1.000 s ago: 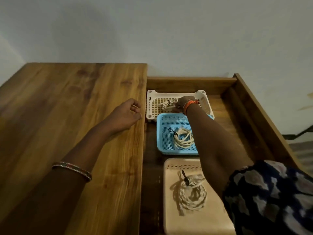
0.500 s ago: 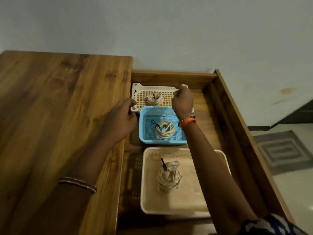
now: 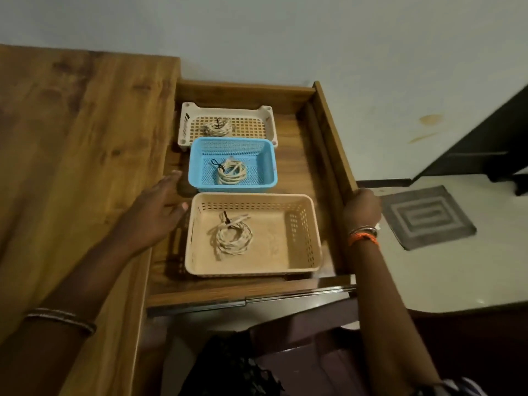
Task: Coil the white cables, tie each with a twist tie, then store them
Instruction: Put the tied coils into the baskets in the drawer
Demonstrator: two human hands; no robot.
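The open drawer (image 3: 311,172) stands pulled out from the wooden desk (image 3: 80,167), with 3 baskets in a row inside it. Nearest sits the beige basket (image 3: 300,232), holding a coiled white cable (image 3: 233,238) tied with a dark twist tie (image 3: 226,217).

The left hand (image 3: 157,208) lies at the desk's edge just left of this basket, its fingers (image 3: 173,178) straight and a little apart, holding nothing, the thumb close beside the basket's near left corner. The right hand (image 3: 361,208) is on the drawer's right side wall, fingers curled over the top edge of the wood (the fingertips themselves are hidden behind the hand). An orange band (image 3: 363,238) and thin bangles circle that wrist; a beaded bangle (image 3: 60,320) circles the left forearm.

Behind the beige basket, touching it, is the blue basket (image 3: 265,164), with a second tied coil (image 3: 231,174) on its mesh floor. Farthest back, against the drawer's rear wall, is the white basket (image 3: 257,127), with a third, smaller coil (image 3: 218,127) inside.

To the right of the drawer, a grey mat (image 3: 428,218) lies on the pale floor (image 3: 457,272).
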